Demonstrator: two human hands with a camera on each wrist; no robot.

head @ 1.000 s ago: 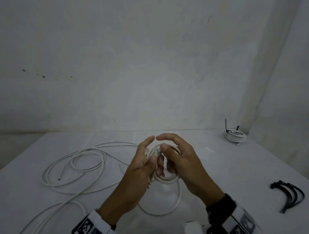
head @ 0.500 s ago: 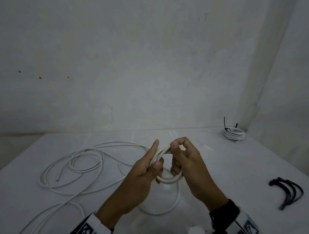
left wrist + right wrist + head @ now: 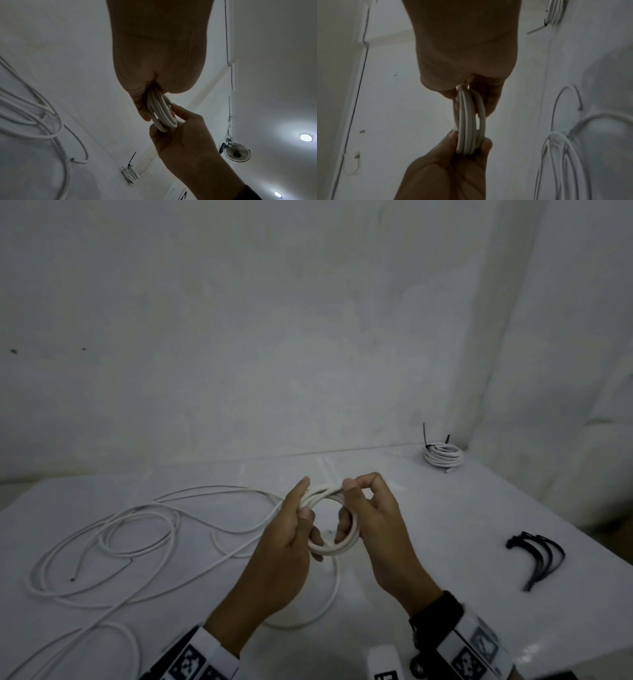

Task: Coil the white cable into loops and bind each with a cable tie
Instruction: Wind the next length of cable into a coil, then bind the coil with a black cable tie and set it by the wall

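A small coil of white cable [image 3: 334,547] [image 3: 161,113] [image 3: 469,125] hangs in the air above the white table [image 3: 445,525], held between both hands. My left hand [image 3: 291,529] grips its left side, thumb over the strands and fingers curled through the ring. My right hand [image 3: 366,515] pinches the top right of the coil [image 3: 342,491] with thumb and forefinger, the other fingers curled round the right side. The rest of the cable [image 3: 113,542] trails left from the coil and lies in loose loops on the table. Its cut end [image 3: 72,579] rests at the far left.
A finished coil bound with black ties [image 3: 443,455] sits at the table's far right corner by the wall. A bunch of black cable ties [image 3: 537,559] lies near the right edge. A white object [image 3: 383,662] shows at the bottom edge between the wrists.
My right thumb and forefinger, spread apart a second ago, have closed onto the top of the coil. The coil now stands more upright between the two hands.
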